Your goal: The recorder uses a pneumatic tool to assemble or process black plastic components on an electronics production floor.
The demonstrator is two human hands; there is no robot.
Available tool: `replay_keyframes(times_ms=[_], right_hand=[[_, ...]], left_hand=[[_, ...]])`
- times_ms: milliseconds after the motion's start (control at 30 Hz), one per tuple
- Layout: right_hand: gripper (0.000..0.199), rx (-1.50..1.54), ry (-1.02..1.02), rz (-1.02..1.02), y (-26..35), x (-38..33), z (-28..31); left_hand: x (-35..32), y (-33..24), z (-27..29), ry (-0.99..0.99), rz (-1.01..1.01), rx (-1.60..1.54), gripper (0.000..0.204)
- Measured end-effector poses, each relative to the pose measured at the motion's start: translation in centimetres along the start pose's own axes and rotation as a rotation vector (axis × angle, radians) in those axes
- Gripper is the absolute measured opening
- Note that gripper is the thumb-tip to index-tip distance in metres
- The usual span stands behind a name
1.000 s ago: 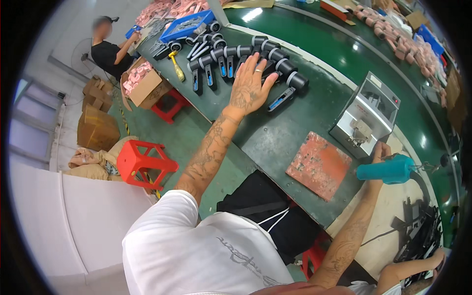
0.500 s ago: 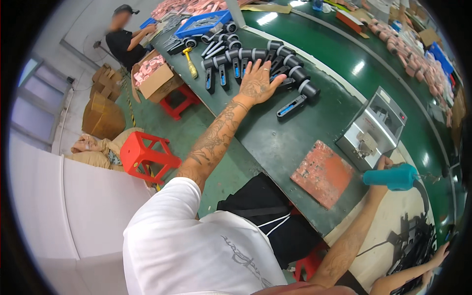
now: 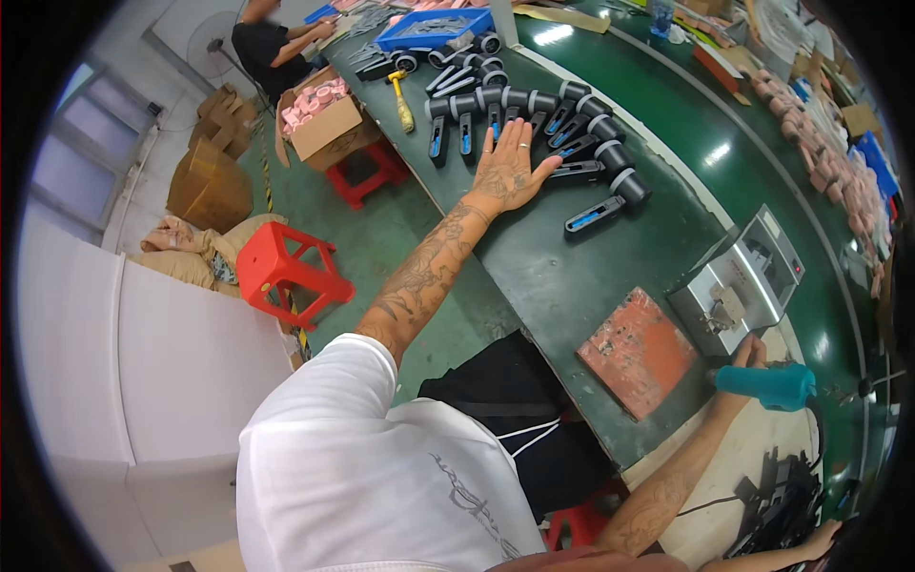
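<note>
My left hand (image 3: 515,178) is open, palm down and fingers spread, over the near side of a curved row of black parts. These have round ends with grey bands and slim handles (image 3: 593,217) with blue inlays. Its fingers hide some of the handles. At the right, my right hand (image 3: 752,351) is closed at the front of a small silver machine (image 3: 729,297); what its fingertips hold cannot be made out. A teal electric screwdriver (image 3: 765,385) hangs in front of my right wrist and covers part of it.
A worn reddish square pad (image 3: 637,353) lies on the green table. A yellow-handled hammer (image 3: 404,107) and a blue tray (image 3: 434,29) are farther off. Red stools (image 3: 289,272) stand on the floor. Another person (image 3: 272,48) works at the far left, beside a carton (image 3: 334,133) of pink parts.
The whole view has shifted, so the table and parts appear farther right and mostly lower. My left hand has drawn back slightly from the row. My right hand remains by the machine.
</note>
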State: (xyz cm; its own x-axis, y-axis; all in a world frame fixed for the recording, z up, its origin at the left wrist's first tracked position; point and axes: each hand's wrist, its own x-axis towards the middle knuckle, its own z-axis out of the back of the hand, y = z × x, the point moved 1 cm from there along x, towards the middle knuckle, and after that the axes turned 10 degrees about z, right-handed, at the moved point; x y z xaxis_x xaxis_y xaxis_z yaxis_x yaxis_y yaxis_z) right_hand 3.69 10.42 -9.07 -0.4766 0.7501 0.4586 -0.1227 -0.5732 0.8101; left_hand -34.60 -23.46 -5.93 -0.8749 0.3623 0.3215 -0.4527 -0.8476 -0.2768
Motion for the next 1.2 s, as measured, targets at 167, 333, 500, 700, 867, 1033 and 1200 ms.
replay_keyframes(times_ms=[167, 333, 500, 700, 867, 1033, 1200], right_hand=[[0.027, 0.052, -0.034, -0.031, -1.4, -0.3, 0.3], [0.027, 0.102, -0.003, -0.028, -1.7, -0.1, -0.1], [0.026, 0.163, -0.019, -0.046, -4.3, 0.0, 0.8], [0.026, 0.038, -0.025, -0.012, -4.4, 0.3, 0.3], [0.026, 0.041, 0.020, -0.009, -4.7, 0.3, 0.8], [0.027, -0.015, 0.024, 0.038, -3.1, -0.2, 0.5], [0.028, 0.018, 0.022, 0.037, -2.8, -0.1, 0.6]], left_hand=[[-0.2, 1.1, 1.2, -0.275, -0.057, 0.038, 0.083], [-1.8, 5.0, 1.3, 0.001, 0.086, 0.050, 0.076], [-1.5, 5.5, 4.4, -0.360, 0.107, 0.183, 0.078], [-1.6, 9.5, 1.5, -0.232, 0.146, 0.041, 0.084], [-1.8, 9.4, 1.0, -0.249, 0.147, 0.077, 0.082], [-1.8, 9.5, 1.1, -0.264, 0.153, 0.048, 0.081], [-1.8, 9.4, 1.0, -0.274, 0.145, 0.070, 0.081]])
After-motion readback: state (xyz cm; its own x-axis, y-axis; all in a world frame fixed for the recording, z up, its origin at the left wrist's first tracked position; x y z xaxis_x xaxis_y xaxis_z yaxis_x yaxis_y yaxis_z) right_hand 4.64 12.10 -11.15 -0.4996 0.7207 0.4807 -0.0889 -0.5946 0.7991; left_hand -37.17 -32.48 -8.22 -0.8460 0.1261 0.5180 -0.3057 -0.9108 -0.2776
